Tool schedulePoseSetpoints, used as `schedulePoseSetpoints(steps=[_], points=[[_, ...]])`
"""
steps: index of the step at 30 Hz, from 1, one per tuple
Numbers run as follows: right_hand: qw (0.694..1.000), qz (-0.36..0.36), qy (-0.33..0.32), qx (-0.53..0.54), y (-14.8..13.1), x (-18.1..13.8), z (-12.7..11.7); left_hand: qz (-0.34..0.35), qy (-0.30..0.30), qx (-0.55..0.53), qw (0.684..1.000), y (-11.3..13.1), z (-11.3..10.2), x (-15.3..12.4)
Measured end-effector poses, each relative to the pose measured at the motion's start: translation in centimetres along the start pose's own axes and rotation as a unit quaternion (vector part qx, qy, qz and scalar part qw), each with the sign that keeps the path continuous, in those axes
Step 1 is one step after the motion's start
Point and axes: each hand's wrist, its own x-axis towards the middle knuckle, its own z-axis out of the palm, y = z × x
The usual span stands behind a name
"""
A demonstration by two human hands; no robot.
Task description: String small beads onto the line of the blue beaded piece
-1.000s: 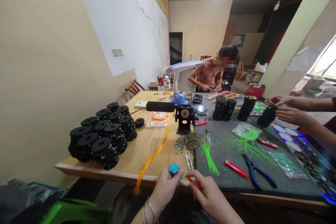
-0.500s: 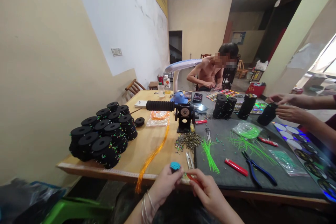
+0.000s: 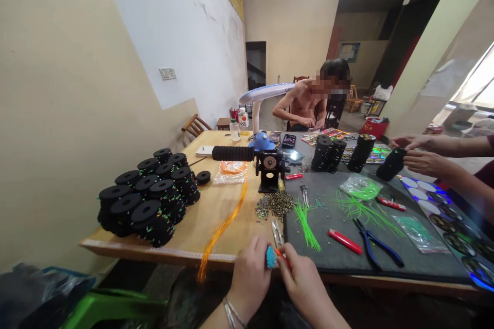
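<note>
Blue piece (image 3: 271, 257) sits in the left hand (image 3: 251, 270), at the table's (image 3: 187, 234) near edge, directly left of an orange stick (image 3: 278, 252) in the right hand (image 3: 303, 273). The stick's long axis slants from upper left to lower right, its far end beside the blue piece; contact cannot be confirmed. Left hand: fingers curled and closed on the blue piece, knuckles up. Right hand: thumb and fingers pinched on the stick, forearm angled inward. Scissors (image 3: 276, 232) lie just beyond both hands.

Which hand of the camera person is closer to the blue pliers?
Right. The right hand is left of the blue pliers; the left hand is farther left, beyond the right hand.
</note>
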Motion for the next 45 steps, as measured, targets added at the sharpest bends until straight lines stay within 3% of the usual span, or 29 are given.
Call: schedulePoseSetpoints(steps=[4, 7, 10, 25, 30, 34, 37, 40, 45], points=[[0.999, 0.007, 0.051, -0.007, 0.5, -0.2, 1.1, -0.050, 0.028, -0.133, 0.990, -0.3, 0.5, -0.2], [0.998, -0.003, 0.070, -0.001, 0.6, -0.3, 1.2, -0.139, 0.022, -0.288, 0.947, -0.9, 0.9, 0.1], [0.998, -0.004, 0.056, 0.021, 0.6, -0.2, 0.9, -0.207, 0.000, -0.375, 0.903, -1.5, 1.2, 0.4], [0.999, -0.015, -0.016, 0.043, 0.4, -0.3, -0.8, -0.268, -0.038, -0.428, 0.862, -1.3, 1.0, 0.5], [0.979, 0.023, -0.048, 0.195, 0.7, -0.4, -0.3, -0.269, -0.016, -0.453, 0.850, -0.9, 0.8, 0.3], [0.931, 0.100, -0.070, 0.345, 0.8, -0.2, 0.1, -0.273, -0.014, -0.463, 0.843, -0.3, 0.6, 0.3], [0.905, 0.137, -0.103, 0.390, 0.5, -0.2, -0.2, -0.253, -0.004, -0.455, 0.854, 0.0, 0.4, 0.2], [0.907, 0.137, -0.098, 0.385, 0.3, -0.5, -0.9, -0.230, -0.002, -0.447, 0.864, 0.2, 0.2, 0.1], [0.952, 0.083, -0.062, 0.287, 0.0, -1.4, -2.5, -0.139, -0.024, -0.416, 0.898, 1.3, -0.8, 0.6]])
